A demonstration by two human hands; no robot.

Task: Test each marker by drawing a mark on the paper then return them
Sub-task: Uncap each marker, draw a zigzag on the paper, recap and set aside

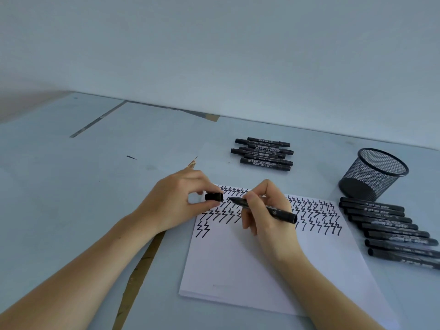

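My right hand (266, 215) grips a black marker (279, 210) above the white paper (250, 265), its bare tip pointing left. My left hand (176, 201) pinches the marker's black cap (214, 196) just left of the tip, a small gap between cap and tip. Rows of black zigzag marks cover the top of the paper, partly hidden by both hands.
A pile of several black markers (263, 154) lies behind the paper. Another row of several markers (390, 228) lies to the right of the paper. A black mesh pen cup (375, 173) stands at the right, behind that row. A grey wall closes off the back.
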